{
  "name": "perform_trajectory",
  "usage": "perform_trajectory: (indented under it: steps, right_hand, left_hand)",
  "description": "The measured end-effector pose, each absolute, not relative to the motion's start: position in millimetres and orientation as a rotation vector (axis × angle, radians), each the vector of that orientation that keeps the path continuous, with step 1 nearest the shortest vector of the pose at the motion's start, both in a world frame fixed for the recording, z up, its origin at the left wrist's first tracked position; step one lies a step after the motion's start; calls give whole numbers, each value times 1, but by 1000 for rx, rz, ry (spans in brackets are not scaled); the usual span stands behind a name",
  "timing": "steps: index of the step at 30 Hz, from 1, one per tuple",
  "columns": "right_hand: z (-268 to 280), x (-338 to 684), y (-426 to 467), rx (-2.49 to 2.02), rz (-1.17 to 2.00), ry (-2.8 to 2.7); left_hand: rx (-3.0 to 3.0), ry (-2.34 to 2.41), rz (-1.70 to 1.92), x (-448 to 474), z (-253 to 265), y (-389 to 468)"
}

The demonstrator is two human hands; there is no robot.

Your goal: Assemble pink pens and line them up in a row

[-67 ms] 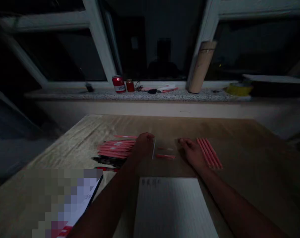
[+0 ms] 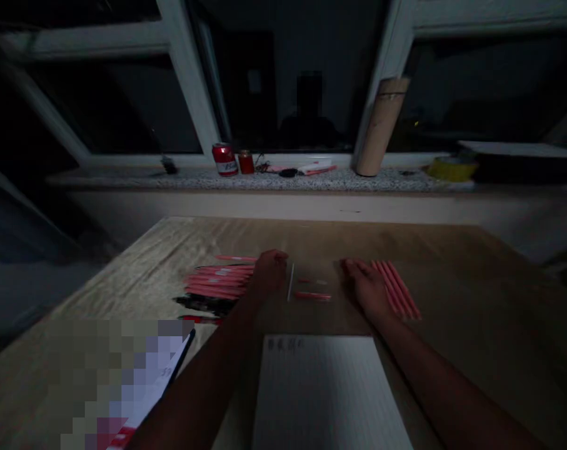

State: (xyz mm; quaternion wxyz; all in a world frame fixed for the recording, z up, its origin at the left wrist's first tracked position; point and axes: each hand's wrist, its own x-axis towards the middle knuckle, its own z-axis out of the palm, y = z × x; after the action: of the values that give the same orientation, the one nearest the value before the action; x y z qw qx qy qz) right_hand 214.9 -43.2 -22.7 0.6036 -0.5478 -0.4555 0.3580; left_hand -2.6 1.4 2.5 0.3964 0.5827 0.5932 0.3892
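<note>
Loosely bent, the fingers of my left hand (image 2: 270, 274) look open, with nothing visible in them. This hand is between a pile of pink pens (image 2: 217, 282) and a thin white pen refill (image 2: 291, 282) lying on the table. My right hand (image 2: 368, 289) has its fingers closed near the tips; a small dark reddish bit shows there, too dim to name. Right beside it lies a row of several pink pens (image 2: 398, 294), side by side. Between my hands rest a pink pen barrel (image 2: 312, 296), a small pink piece (image 2: 304, 280) and a small pale piece (image 2: 321, 282).
Black pens (image 2: 205, 304) and a red pen (image 2: 194, 319) lie left of my forearm. A lined notebook (image 2: 325, 394) is in front of me, a partly blurred screen (image 2: 170, 365) at left. On the windowsill (image 2: 330, 181) stand a red can (image 2: 225, 160) and a tall cylinder (image 2: 381, 128).
My left hand has drawn slightly left, away from the top of the white refill, which stays on the table. My right hand has shifted slightly right, its fingers more drawn in.
</note>
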Motion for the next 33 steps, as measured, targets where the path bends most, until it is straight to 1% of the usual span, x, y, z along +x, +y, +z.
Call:
perform_trajectory:
  steps: [5, 7, 11, 15, 18, 23, 27, 29, 33]
  right_hand:
    - [-18, 219, -38, -970, 1105, -540]
    - [-15, 221, -37, -891, 1174, -422]
    - [-11, 224, -38, -847, 1218, -376]
    - [-14, 222, -38, -883, 1182, -411]
    - [-17, 219, -39, -960, 1117, -524]
    - [-20, 217, -44, -1186, 955, -855]
    - [-21, 214, -49, -1391, 761, -1291]
    - [-21, 211, -51, -1388, 659, -1496]
    - [-21, 206, -50, -1339, 432, -1796]
  left_hand:
    - [1179, 1437, 1129, -6, 9, 7]
    - [1096, 1431, 1138, -7, 9, 11]
    - [923, 1364, 1162, -10, 5, 16]
    - [912, 1348, 1173, -11, 5, 14]
    - [1083, 1356, 1119, -9, 8, 8]
    - [1380, 1396, 896, -2, 3, 4]
    - [1925, 1588, 772, 2, 1, 0]
    - [2150, 1627, 663, 4, 4, -5]
    - [2310, 1697, 481, 7, 9, -16]
